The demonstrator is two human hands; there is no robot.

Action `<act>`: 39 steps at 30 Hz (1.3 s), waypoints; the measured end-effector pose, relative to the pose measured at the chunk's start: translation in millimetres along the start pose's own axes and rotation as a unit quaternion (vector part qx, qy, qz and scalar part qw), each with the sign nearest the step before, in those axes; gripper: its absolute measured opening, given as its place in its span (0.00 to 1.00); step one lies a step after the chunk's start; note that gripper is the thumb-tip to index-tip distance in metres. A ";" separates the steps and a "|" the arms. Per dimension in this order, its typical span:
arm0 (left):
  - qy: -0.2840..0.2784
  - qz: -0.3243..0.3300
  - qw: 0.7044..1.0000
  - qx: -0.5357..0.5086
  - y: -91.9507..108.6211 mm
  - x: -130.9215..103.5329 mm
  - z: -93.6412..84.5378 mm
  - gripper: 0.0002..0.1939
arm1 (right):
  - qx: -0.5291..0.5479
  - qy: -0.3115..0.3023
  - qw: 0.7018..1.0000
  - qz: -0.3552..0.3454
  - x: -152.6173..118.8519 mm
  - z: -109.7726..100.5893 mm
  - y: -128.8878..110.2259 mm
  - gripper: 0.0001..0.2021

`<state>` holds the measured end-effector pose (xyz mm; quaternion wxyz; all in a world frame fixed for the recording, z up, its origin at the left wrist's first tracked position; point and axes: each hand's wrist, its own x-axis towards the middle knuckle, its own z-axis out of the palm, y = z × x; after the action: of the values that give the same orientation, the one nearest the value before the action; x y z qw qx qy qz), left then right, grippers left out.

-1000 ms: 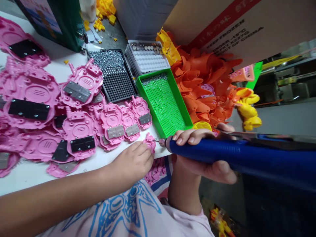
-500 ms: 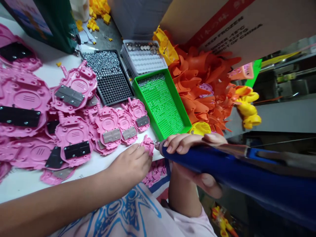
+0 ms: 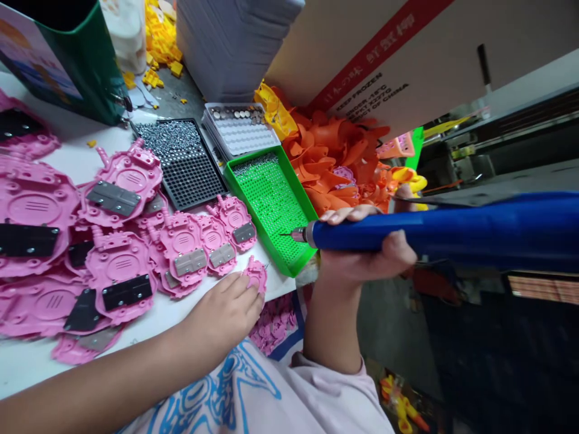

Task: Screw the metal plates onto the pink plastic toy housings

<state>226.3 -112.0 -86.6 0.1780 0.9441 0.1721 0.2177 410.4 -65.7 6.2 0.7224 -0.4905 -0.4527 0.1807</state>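
Head view: the right hand (image 3: 362, 256) is wrapped tight around a blue electric screwdriver (image 3: 434, 229), fingers over the top of the barrel and thumb underneath. The tool lies almost level, its thin bit pointing away from the palm and hanging over the near end of a green screw tray (image 3: 271, 205) — whether the tip touches the tray cannot be told.

The left hand (image 3: 224, 313) lies flat on the white table (image 3: 27, 361), fingers stretched forward, their tips pressing on a small pink part (image 3: 256, 274) that sits at the table's edge. That part is just beside the near corner of the green tray and just below the screwdriver's bit, apart from it. The hand grips nothing; it only holds the piece down.

Beyond the left fingertips lie pink housings (image 3: 181, 256) fitted with grey or black metal plates, spread in an overlapping crowd toward the far side of the forearm. Farther out from the fingers stands a black screw tray (image 3: 181, 166), its far half heaped with silvery screws, and next to it a white tray (image 3: 239, 129) — both side by side with the green one.

Past the right knuckles rises a pile of orange plastic pieces (image 3: 335, 163), with a cardboard box (image 3: 384, 54) leaning over it. Under the left wrist, below the table edge, more small pink pieces (image 3: 274, 319) lie in the person's lap.
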 end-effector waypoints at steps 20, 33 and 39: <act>0.029 -0.003 0.999 0.016 1.1 3.1 1.2 0.04 | -0.017 0.003 0.998 0.064 1.9 -4.2 35.5 0.16; 0.005 -0.004 1.000 0.010 1.3 -0.3 2.9 0.07 | 0.043 -0.022 0.999 -0.012 4.3 -5.3 5.4 0.12; 0.006 -0.002 1.000 0.006 2.6 0.8 1.6 0.07 | 0.060 -0.063 0.996 0.016 -18.5 -2.4 -25.4 0.17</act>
<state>228.4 -114.4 -86.6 0.1720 0.9433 0.1763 0.2223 398.0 -91.6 19.3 0.7178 -0.4410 -0.4774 0.2499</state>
